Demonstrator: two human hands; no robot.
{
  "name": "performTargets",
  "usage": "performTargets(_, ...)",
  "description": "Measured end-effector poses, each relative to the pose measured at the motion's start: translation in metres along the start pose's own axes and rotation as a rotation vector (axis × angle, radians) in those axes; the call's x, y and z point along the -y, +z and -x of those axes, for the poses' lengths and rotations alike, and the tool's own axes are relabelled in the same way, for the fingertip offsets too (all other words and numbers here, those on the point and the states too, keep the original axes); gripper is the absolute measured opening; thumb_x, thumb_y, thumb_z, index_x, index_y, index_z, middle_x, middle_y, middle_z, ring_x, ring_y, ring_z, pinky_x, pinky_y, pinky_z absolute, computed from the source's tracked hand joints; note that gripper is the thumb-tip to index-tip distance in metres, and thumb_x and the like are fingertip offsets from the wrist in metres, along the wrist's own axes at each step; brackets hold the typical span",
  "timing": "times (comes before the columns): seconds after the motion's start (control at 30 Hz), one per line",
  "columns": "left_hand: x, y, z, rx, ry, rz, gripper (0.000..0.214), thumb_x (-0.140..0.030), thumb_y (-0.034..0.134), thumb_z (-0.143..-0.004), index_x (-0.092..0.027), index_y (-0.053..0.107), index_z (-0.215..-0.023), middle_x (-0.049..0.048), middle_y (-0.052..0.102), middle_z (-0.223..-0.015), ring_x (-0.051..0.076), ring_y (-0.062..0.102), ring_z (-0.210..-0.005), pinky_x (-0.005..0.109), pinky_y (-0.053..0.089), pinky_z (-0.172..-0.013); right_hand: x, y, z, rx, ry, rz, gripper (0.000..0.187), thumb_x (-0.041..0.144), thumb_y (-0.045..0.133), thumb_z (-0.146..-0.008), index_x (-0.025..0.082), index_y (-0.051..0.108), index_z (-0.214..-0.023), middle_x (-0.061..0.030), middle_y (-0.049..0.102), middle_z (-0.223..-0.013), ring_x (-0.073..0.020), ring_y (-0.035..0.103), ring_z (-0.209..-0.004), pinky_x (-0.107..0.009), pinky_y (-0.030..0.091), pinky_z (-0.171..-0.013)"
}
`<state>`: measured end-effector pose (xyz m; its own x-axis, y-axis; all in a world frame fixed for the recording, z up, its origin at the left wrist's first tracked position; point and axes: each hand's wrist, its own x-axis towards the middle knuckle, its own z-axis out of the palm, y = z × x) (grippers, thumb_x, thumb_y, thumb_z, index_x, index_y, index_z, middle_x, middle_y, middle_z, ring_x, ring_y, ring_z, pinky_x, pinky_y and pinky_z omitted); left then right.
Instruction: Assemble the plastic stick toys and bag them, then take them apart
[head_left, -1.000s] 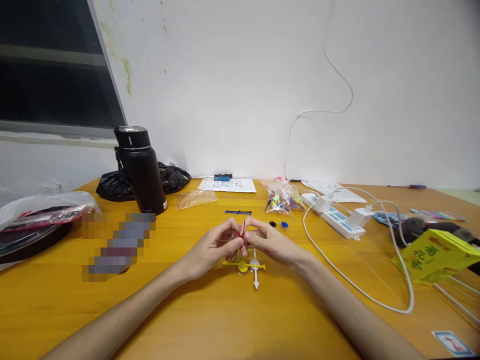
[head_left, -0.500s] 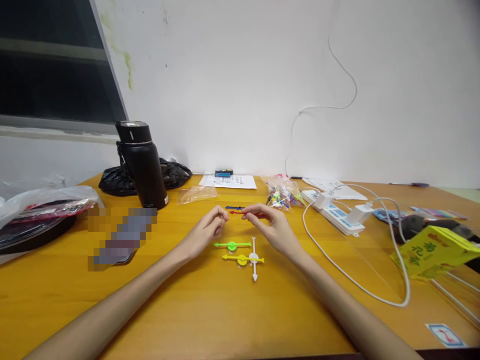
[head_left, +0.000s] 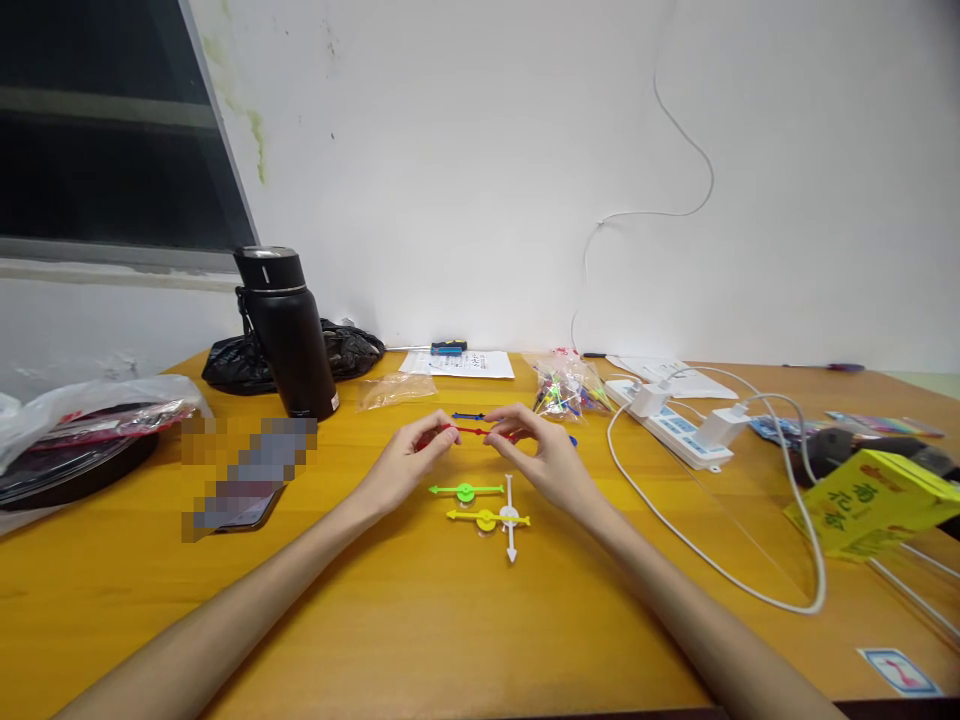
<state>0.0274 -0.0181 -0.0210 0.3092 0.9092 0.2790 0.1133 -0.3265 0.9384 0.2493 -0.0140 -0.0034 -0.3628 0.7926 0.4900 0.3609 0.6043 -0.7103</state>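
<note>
A red plastic arrow (head_left: 471,431) stretches between my two hands. My left hand (head_left: 411,458) pinches its left end, and its tip is hidden by the fingers. My right hand (head_left: 546,455) pinches the other end between thumb and fingers. Just behind lies a blue arrow (head_left: 469,416), partly covered by my right hand. Nearer me on the table are a green arrow spinner (head_left: 465,492), a yellow arrow spinner (head_left: 486,520) and a white arrow spinner (head_left: 510,540). The yellow one's tail crosses the white one's round middle.
A clear bag of coloured parts (head_left: 562,388) lies behind my right hand. To the right are a white power strip (head_left: 679,435) with looping cables and a yellow box (head_left: 862,505). At left stand a black bottle (head_left: 289,335) and, lying flat, a phone (head_left: 255,510).
My left hand has closed on the left end of the red arrow, which only my right hand held before. The spinners on the table have stayed put.
</note>
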Motion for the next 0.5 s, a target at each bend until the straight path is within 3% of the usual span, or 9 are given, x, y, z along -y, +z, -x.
performTargets(0.23, 0.0065, -0.0058, -0.0082, -0.059, -0.098, 0.223, 0.036, -0.053, 0.061, -0.089, -0.018, 0.059, -0.084, -0.0047, 0.036, -0.065, 0.010, 0.029, -0.057, 0.022, 0.020, -0.049, -0.0067, -0.0058, -0.0034, -0.112, -0.036, 0.062, 0.015, 0.036, 0.062, -0.094, 0.024, 0.068, -0.101, -0.0044, 0.074, -0.098, -0.0191, 0.069, -0.087, -0.035, 0.054, -0.080)
performTargets(0.5, 0.0089, -0.0057, -0.0079, 0.009, -0.061, 0.207, 0.037, -0.053, 0.057, -0.094, -0.017, 0.060, -0.087, -0.0045, 0.038, -0.065, 0.009, 0.032, -0.057, 0.021, 0.023, -0.050, -0.0049, -0.0105, -0.0035, -0.125, -0.034, 0.082, 0.016, 0.037, 0.063, -0.095, 0.024, 0.070, -0.101, -0.0037, 0.076, -0.092, -0.0194, 0.071, -0.084, -0.034, 0.052, -0.079)
